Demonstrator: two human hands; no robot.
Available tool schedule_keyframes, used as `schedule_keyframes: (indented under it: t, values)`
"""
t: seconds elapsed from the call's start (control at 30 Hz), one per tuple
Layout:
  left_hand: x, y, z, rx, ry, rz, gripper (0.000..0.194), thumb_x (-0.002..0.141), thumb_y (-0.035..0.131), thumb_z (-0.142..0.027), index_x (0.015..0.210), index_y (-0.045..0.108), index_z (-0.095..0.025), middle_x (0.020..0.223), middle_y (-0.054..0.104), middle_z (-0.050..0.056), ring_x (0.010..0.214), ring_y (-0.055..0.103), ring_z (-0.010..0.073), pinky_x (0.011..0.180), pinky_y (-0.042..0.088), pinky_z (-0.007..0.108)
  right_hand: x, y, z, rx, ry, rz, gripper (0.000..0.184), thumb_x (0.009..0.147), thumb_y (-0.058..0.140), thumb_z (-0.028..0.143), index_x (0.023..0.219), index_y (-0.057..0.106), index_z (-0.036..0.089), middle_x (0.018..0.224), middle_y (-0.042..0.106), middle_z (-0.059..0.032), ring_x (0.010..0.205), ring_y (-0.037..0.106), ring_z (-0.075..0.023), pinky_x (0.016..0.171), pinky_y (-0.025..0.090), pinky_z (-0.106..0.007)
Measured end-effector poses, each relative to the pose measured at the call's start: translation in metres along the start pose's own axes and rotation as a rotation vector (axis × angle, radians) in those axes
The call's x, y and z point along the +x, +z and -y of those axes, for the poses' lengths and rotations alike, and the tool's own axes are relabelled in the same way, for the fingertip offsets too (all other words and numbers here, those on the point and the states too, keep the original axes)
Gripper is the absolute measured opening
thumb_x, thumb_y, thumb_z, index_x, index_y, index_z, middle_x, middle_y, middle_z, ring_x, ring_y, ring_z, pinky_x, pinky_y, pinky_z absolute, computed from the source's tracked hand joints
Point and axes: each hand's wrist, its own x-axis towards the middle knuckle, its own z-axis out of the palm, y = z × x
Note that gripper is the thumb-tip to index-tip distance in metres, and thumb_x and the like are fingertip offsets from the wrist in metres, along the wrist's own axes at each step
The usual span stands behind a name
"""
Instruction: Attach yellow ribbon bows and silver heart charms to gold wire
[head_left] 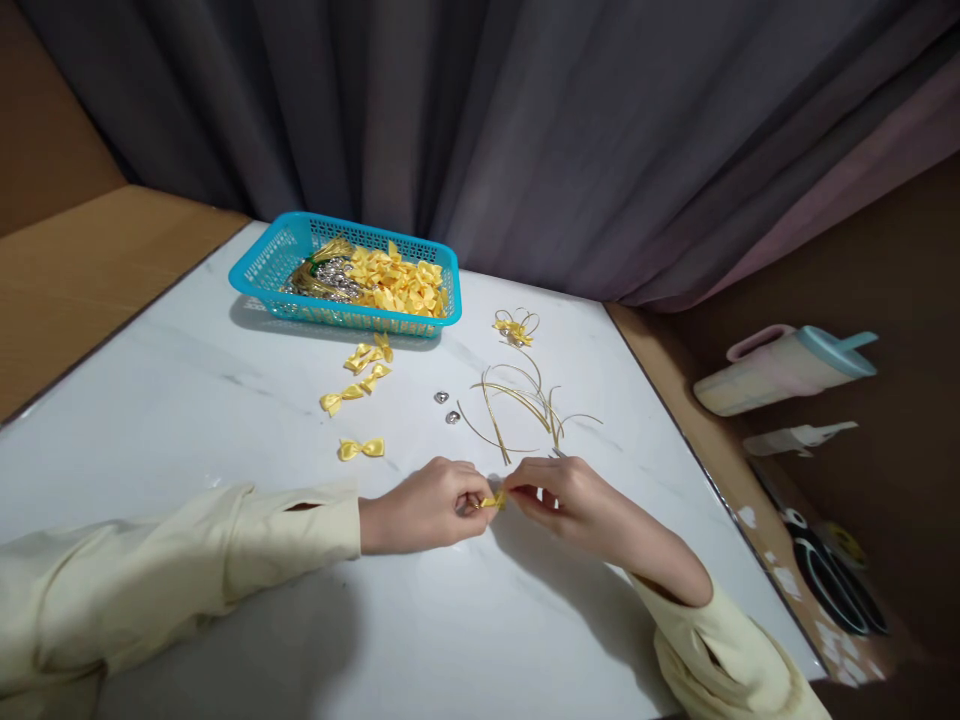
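Between my two hands, just above the white tabletop, is a small yellow ribbon bow (492, 501). My left hand (431, 505) is closed, pinching the bow's left side between thumb and finger. From the other side, my right hand (574, 503) pinches at the bow's right end with its fingertips; any cord in that grip is too small to make out. Loose gold cords (517, 395) lie beyond my right hand. Two silver beads (447, 407) rest beyond my left hand, and a single yellow bow (361, 449) lies to their left.
A blue basket (345, 318) at the back holds yellow bows, silver beads and gold cords. Several bows (358, 385) lie before it. A bow piece with looped cord (514, 328) sits at back right. Along the right are a tumbler (787, 370), a squeeze bottle (795, 438) and black-handled scissors (829, 580).
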Motion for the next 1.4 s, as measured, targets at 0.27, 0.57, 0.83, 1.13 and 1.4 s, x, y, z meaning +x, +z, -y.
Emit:
schedule_keyframes:
  t: [0.27, 0.57, 0.83, 1.13, 1.4]
  values:
    - [0.000, 0.000, 0.000, -0.010, -0.005, 0.004, 0.022, 0.077, 0.049, -0.017, 0.056, 0.042, -0.017, 0.056, 0.043, -0.003, 0.056, 0.041, 0.0098, 0.055, 0.032, 0.022, -0.003, 0.002, -0.004, -0.039, 0.017, 0.000, 0.023, 0.081, 0.045, 0.007, 0.086, 0.066, 0.015, 0.071, 0.063, -0.0020, 0.058, 0.050, -0.0099, 0.055, 0.036, -0.021]
    - [-0.001, 0.000, 0.000, -0.012, -0.057, 0.016, 0.014, 0.074, 0.051, -0.013, 0.060, 0.050, -0.016, 0.058, 0.047, -0.003, 0.056, 0.044, 0.0098, 0.054, 0.034, 0.021, -0.008, -0.002, 0.009, -0.085, -0.019, -0.023, 0.023, 0.083, 0.043, 0.006, 0.082, 0.064, 0.015, 0.070, 0.061, -0.0042, 0.058, 0.050, -0.0124, 0.055, 0.037, -0.024]
    - [0.001, -0.002, -0.002, 0.017, -0.037, 0.029, 0.022, 0.070, 0.050, -0.005, 0.054, 0.040, -0.017, 0.054, 0.039, -0.005, 0.054, 0.037, 0.0092, 0.053, 0.029, 0.021, -0.012, 0.009, 0.008, -0.192, -0.037, -0.061, 0.022, 0.089, 0.038, 0.009, 0.084, 0.059, 0.014, 0.074, 0.057, -0.0053, 0.058, 0.051, -0.0125, 0.054, 0.035, -0.024]
    - [0.001, -0.002, -0.001, 0.031, -0.020, 0.039, 0.025, 0.070, 0.051, -0.005, 0.054, 0.037, -0.017, 0.055, 0.038, -0.006, 0.054, 0.038, 0.0087, 0.054, 0.029, 0.021, -0.020, 0.024, 0.007, -0.447, -0.074, -0.122, 0.021, 0.087, 0.039, 0.002, 0.086, 0.055, 0.015, 0.074, 0.051, -0.0020, 0.054, 0.042, -0.0120, 0.049, 0.024, -0.025]
    - [0.000, -0.002, -0.001, 0.023, -0.002, 0.056, 0.019, 0.072, 0.053, -0.005, 0.057, 0.045, -0.015, 0.057, 0.044, -0.004, 0.057, 0.042, 0.0091, 0.056, 0.033, 0.021, -0.016, 0.021, 0.001, -0.274, -0.020, -0.081, 0.022, 0.086, 0.039, 0.003, 0.092, 0.057, 0.015, 0.077, 0.056, -0.0041, 0.056, 0.047, -0.0118, 0.049, 0.030, -0.024]
